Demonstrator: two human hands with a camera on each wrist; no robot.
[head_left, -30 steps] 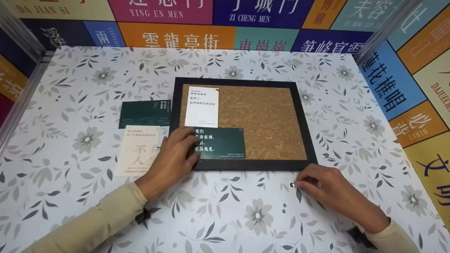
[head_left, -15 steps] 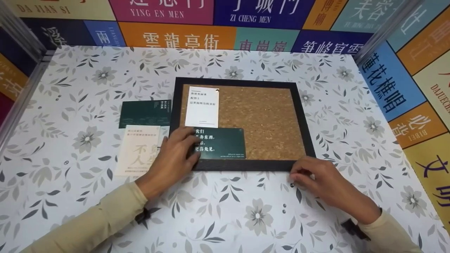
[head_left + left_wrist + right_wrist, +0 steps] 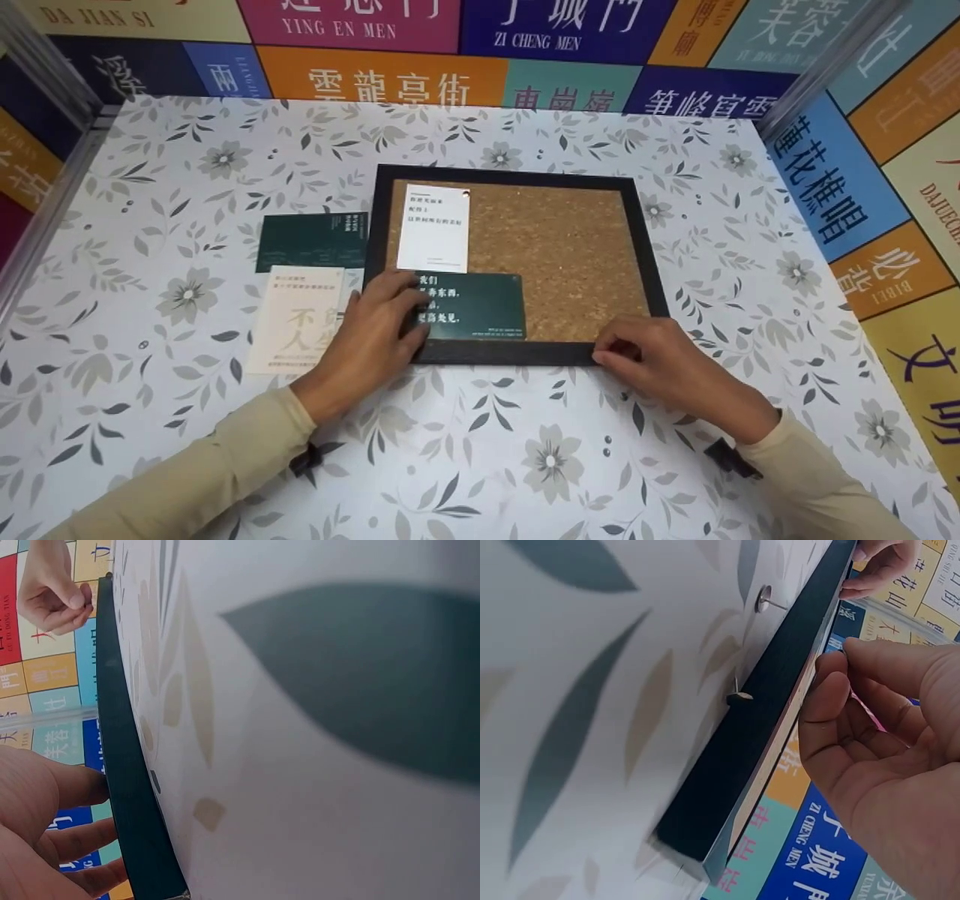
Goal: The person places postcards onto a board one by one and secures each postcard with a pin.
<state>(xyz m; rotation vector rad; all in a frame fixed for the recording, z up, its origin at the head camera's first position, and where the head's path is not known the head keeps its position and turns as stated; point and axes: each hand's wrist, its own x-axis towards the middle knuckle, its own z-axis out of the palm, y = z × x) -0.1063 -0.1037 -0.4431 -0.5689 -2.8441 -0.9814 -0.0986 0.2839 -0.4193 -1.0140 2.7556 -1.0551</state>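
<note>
A cork board (image 3: 562, 255) in a black frame lies on the patterned table. My left hand (image 3: 367, 334) rests over its lower left corner, fingers on the left end of a dark green card (image 3: 487, 304). Above that card is a white card (image 3: 433, 240), with a small thumbtack (image 3: 466, 194) at its upper right corner. My right hand (image 3: 652, 364) is at the frame's lower right corner, thumb and forefinger pinching a tiny thumbtack (image 3: 88, 606), mostly hidden between the fingertips.
Left of the board lie another dark green card (image 3: 311, 240) and a cream card (image 3: 296, 319). In the right wrist view, a loose thumbtack (image 3: 763, 600) and a second tack (image 3: 739, 696) lie near the frame's front edge. Panels with lettering (image 3: 386, 75) stand around the table.
My right hand has moved left and a little up, from beside the frame's lower right corner onto its lower edge. The left hand and the cards have stayed in place.
</note>
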